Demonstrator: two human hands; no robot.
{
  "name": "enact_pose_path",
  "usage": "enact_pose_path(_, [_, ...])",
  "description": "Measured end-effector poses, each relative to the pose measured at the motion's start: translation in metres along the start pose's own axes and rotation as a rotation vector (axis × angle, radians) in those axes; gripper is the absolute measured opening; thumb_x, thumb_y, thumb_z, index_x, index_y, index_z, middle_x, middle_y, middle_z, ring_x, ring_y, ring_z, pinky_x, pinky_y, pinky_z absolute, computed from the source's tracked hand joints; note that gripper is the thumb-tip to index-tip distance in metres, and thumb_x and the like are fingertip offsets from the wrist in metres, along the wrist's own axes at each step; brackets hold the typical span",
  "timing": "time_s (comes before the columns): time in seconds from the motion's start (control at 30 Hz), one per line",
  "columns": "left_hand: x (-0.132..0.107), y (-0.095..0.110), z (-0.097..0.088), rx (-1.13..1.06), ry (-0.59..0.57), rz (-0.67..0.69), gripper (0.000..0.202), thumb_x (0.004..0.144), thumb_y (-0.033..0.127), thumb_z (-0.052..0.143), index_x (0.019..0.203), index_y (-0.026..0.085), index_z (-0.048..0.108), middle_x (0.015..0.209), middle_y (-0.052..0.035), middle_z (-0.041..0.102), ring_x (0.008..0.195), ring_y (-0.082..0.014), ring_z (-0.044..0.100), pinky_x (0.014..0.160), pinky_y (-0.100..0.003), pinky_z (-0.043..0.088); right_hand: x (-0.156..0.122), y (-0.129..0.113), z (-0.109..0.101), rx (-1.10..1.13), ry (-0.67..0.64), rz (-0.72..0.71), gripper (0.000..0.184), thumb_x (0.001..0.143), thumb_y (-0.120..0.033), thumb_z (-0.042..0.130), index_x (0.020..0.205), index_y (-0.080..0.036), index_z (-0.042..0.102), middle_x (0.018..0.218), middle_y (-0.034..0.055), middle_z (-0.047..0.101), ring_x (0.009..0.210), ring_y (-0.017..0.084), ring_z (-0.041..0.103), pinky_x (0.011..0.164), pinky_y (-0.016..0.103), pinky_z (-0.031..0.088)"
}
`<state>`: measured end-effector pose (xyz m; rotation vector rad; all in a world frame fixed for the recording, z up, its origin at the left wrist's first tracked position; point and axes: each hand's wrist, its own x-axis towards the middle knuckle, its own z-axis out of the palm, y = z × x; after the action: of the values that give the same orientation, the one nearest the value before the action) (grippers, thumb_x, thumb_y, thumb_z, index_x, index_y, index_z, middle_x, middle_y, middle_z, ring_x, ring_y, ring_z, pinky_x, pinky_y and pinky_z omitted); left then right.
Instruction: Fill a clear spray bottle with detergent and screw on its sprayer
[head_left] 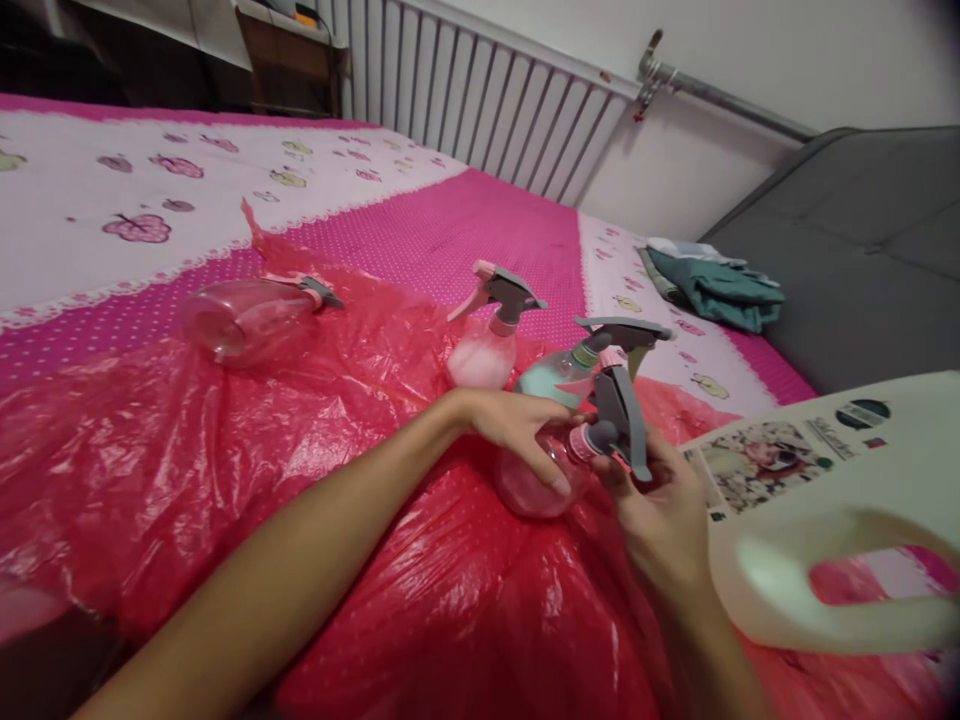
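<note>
My left hand [517,428] wraps around a round pink spray bottle [534,484] that rests on red plastic sheeting [225,460]. My right hand [660,500] grips that bottle's grey trigger head [619,415] at the neck. Just behind stand a pale green spray bottle [559,375] with a grey trigger and a pink spray bottle [484,350] with a grey and pink trigger. Another clear pink spray bottle [247,315] lies on its side at the left of the sheeting.
A large white jug with a handle and label [832,500] lies close at the right. The sheeting covers a bed with a pink and white cover [465,230]. Folded teal clothes [712,285] lie by a grey headboard [862,230]. A white radiator [480,100] lines the wall.
</note>
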<state>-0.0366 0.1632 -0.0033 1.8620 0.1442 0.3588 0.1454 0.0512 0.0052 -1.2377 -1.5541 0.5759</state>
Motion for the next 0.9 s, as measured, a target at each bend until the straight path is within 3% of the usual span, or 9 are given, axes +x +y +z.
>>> enact_pose_path(0.2, [-0.001,0.010,0.000,0.105,-0.024,-0.036,0.074,0.064,0.045,0.089,0.128,0.015,0.066,0.133,-0.0076,0.070,0.128,-0.0314,0.063,0.116,-0.043,0.048,0.002,-0.008,-0.006,-0.048,-0.147,0.000,0.029,0.088,-0.045,0.077,0.109,-0.025,0.076,0.104,0.0061,0.077,0.097,0.025,0.072,0.086,0.038,0.056])
enact_pose_path(0.33, [-0.004,0.025,0.004,0.239,-0.045,-0.165,0.082,0.061,0.043,0.088,0.133,0.014,0.061,0.135,-0.0105,0.069,0.126,-0.0319,0.065,0.107,-0.041,0.055,-0.002,-0.012,0.002,-0.115,-0.089,0.011,0.034,0.086,-0.046,0.076,0.109,-0.021,0.075,0.103,0.0105,0.076,0.096,0.029,0.072,0.085,0.042,0.057])
enact_pose_path(0.43, [-0.008,0.041,0.008,0.425,-0.019,-0.306,0.083,0.060,0.038,0.089,0.134,0.016,0.060,0.141,-0.0106,0.068,0.129,-0.0320,0.065,0.109,-0.040,0.053,-0.003,-0.009,0.008,-0.093,-0.071,0.008,0.039,0.087,-0.045,0.073,0.114,-0.018,0.074,0.107,0.0138,0.076,0.101,0.031,0.072,0.089,0.046,0.056])
enact_pose_path(0.53, [-0.012,0.063,0.008,0.653,-0.016,-0.477,0.074,0.062,0.036,0.089,0.130,0.021,0.064,0.142,-0.0087,0.070,0.126,-0.0304,0.067,0.106,-0.038,0.053,-0.003,-0.007,0.008,-0.063,-0.085,-0.005,0.036,0.087,-0.044,0.072,0.113,-0.019,0.075,0.109,0.0135,0.076,0.105,0.032,0.071,0.095,0.048,0.054])
enact_pose_path(0.63, [-0.020,0.088,-0.002,0.756,0.024,-0.588,0.066,0.067,0.039,0.086,0.127,0.018,0.066,0.131,-0.0126,0.075,0.113,-0.0304,0.072,0.095,-0.038,0.056,-0.001,-0.008,0.007,-0.046,-0.084,-0.014,0.032,0.085,-0.041,0.073,0.109,-0.020,0.077,0.107,0.0127,0.077,0.102,0.032,0.070,0.094,0.048,0.053])
enact_pose_path(0.8, [-0.028,0.116,-0.020,0.809,0.072,-0.593,0.049,0.070,0.040,0.082,0.113,0.019,0.073,0.112,-0.0098,0.080,0.098,-0.0284,0.073,0.083,-0.035,0.056,0.002,-0.012,0.007,-0.025,-0.071,-0.038,0.030,0.082,-0.041,0.074,0.103,-0.021,0.078,0.100,0.0116,0.079,0.097,0.032,0.070,0.090,0.047,0.053])
enact_pose_path(0.9, [-0.033,0.108,-0.003,0.782,0.081,-0.544,0.036,0.072,0.033,0.081,0.105,0.019,0.075,0.101,-0.0077,0.081,0.091,-0.0270,0.074,0.086,-0.036,0.057,0.003,-0.008,0.009,0.001,-0.055,-0.043,0.030,0.082,-0.042,0.074,0.101,-0.020,0.077,0.102,0.0123,0.080,0.098,0.032,0.071,0.095,0.049,0.051])
